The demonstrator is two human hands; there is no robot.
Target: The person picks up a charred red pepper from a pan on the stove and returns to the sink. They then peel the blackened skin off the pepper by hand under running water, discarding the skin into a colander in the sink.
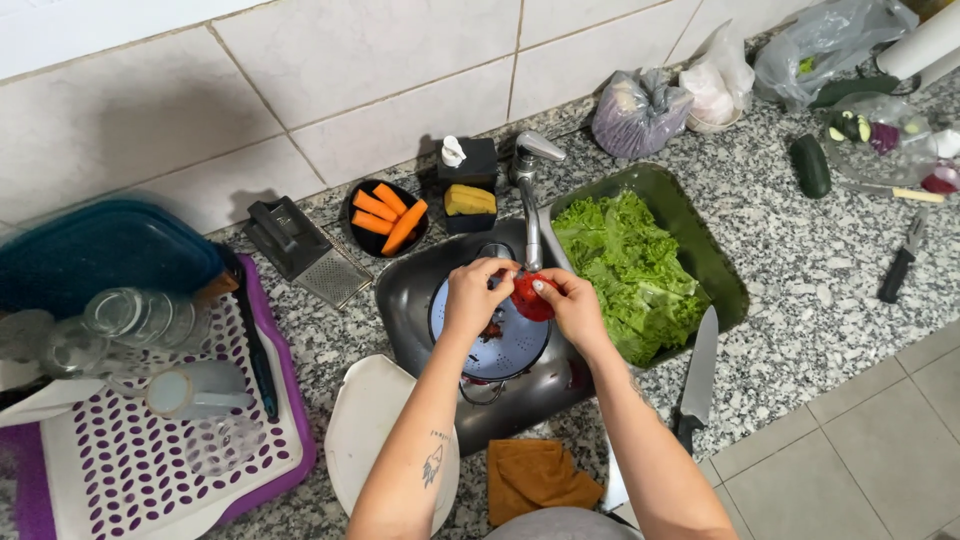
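Cloth [535, 478]: orange, crumpled, worktop [800, 270] edge, nearest to viewer.
Plate [365, 425]: white, just L of cloth, under L forearm.
Knife [697, 370]: big blade, on worktop R of sink.
Tomato [528, 297]: red, round, wet-looking; held over sink [415, 290], under tap [530, 205].
Left hand [475, 295]: grip closed on tomato's L side, fingers curled.
Right hand [572, 305]: grip closed on tomato's R side, thumb on top.
Colander [500, 345]: blue-white, holes, in sink right below tomato.
Lettuce [625, 265]: green leaves in green tray [715, 260], just R of hands.
Carrots [388, 215]: orange sticks, dark bowl, behind sink.
Sponge [468, 200]: yellow, by tap.
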